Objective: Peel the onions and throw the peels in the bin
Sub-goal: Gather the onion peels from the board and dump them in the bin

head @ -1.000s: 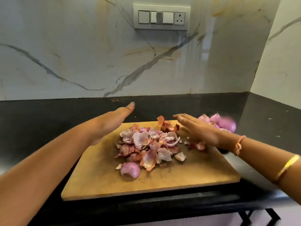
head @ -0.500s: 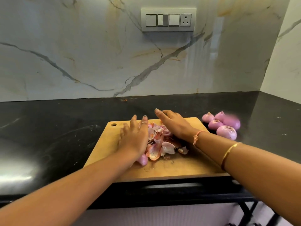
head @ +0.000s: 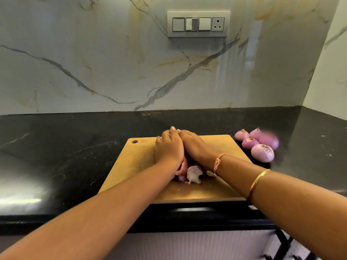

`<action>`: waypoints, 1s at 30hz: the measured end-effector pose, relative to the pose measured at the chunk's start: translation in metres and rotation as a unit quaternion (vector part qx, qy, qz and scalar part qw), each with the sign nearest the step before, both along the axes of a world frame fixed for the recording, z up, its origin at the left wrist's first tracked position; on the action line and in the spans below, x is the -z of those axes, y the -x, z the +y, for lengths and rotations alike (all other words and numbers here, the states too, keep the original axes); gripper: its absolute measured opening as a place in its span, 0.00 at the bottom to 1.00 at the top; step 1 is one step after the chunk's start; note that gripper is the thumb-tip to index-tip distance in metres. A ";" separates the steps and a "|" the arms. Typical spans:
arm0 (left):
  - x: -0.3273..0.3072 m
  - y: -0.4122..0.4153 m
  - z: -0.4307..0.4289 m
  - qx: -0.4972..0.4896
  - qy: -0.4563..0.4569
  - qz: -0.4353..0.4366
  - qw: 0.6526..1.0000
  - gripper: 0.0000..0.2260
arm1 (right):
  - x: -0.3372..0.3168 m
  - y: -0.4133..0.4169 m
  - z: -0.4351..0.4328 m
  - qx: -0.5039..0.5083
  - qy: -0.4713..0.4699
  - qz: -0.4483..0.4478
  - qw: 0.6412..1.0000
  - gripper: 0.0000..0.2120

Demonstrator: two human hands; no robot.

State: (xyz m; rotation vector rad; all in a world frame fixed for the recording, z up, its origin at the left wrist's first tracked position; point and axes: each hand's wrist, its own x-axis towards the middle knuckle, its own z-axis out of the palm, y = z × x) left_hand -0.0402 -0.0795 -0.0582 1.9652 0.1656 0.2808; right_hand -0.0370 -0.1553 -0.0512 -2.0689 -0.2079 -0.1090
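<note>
My left hand (head: 169, 148) and my right hand (head: 197, 147) are cupped side by side over the pile of onion peels (head: 193, 176) on the wooden cutting board (head: 139, 162). Their fingertips meet at the far side of the pile. Both hands curl round the peels and hide most of them. A few pink and whitish peels stick out at the near side, between my wrists. Several peeled purple onions (head: 262, 152) lie on the black countertop (head: 65, 156), just right of the board. No bin is in view.
The board lies at the counter's front edge, with a marble backsplash behind it. A switch panel (head: 198, 24) is mounted on that wall. A side wall closes the counter at the far right. A dark metal frame (head: 281, 246) shows below the counter.
My hands came together from both sides of the spread peels and closed over them, bunching the pile. The view has risen and pulled back from the board.
</note>
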 end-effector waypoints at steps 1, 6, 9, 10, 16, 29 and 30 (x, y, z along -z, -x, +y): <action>-0.001 0.000 -0.003 -0.001 0.027 -0.006 1.000 0.21 | 0.000 0.000 0.001 0.004 -0.023 0.002 1.000 0.19; -0.007 0.001 -0.013 -0.036 0.184 -0.021 0.982 0.18 | -0.003 -0.001 0.004 0.023 -0.096 0.010 0.995 0.16; -0.012 0.005 -0.015 -0.049 0.280 -0.016 0.959 0.16 | -0.004 -0.003 0.004 0.042 -0.152 0.017 0.987 0.15; -0.013 0.004 -0.014 -0.055 0.296 -0.017 0.953 0.15 | -0.005 -0.004 0.004 0.049 -0.171 0.023 0.984 0.14; -0.026 -0.003 -0.013 -0.069 0.307 -0.061 0.947 0.15 | -0.013 -0.007 0.007 0.062 -0.239 0.028 0.969 0.15; -0.063 -0.010 -0.007 -0.019 0.362 -0.100 0.926 0.16 | -0.058 -0.010 0.022 0.077 -0.370 0.034 0.925 0.14; -0.064 -0.010 -0.006 -0.020 0.372 -0.100 0.922 0.15 | -0.059 -0.009 0.023 0.080 -0.371 0.036 0.924 0.13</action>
